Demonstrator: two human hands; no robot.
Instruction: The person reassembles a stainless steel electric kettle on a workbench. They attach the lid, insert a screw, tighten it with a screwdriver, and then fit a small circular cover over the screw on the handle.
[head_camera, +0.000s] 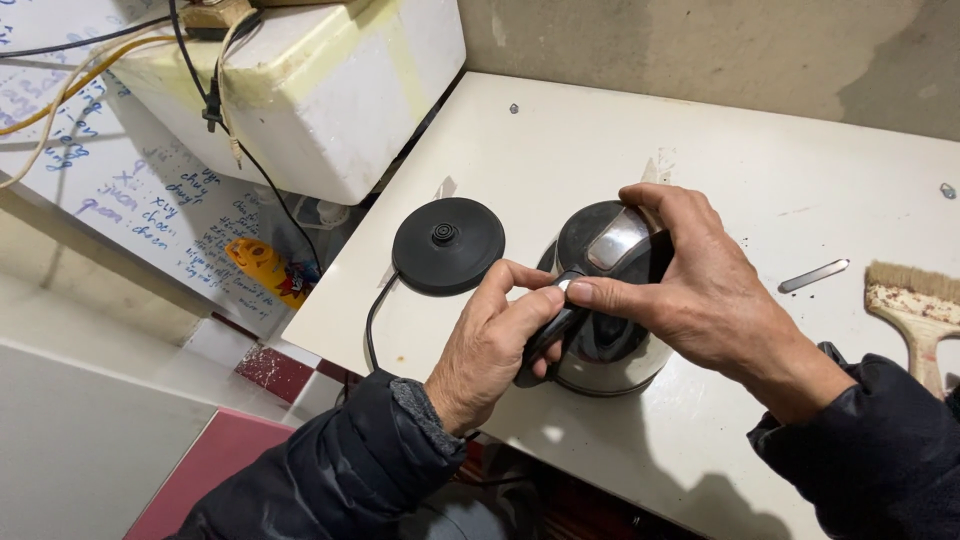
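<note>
- Looking down from the person's head at a white desk (560, 150), with both hands meeting over a steel electric kettle.
- At far left, a white sheet (130, 190) covered in blue handwriting lies below the desk edge, with a worn white foam box (330, 90) and loose cables (215, 90) above it.
- Next, the round black kettle base (448, 245) sits flat on the desk, its cord (372, 325) trailing off the near edge. The kettle is off the base, just beside it to the right.
- The left hand (490, 345) is closed around the kettle's black handle (555, 330), thumb and forefinger pinching near its top.
- The kettle (610, 350) stands near the desk's front edge, its lid (610, 235) down.
- The right hand (690, 285) is draped over the lid and the handle's upper end, thumb tip touching the left hand's fingertips.
- Judging by this, work on the handle or lid area is under way, not finished: the kettle is not back on its base.
- At right, a thin flat metal strip (813, 275) and a wooden-handled brush (920, 305) lie well apart from the kettle.
- Hidden: the exact spot the fingers press, any small part held there, and the spout. The brush is cut off by the frame edge, and both dark sleeves run out of view.
</note>
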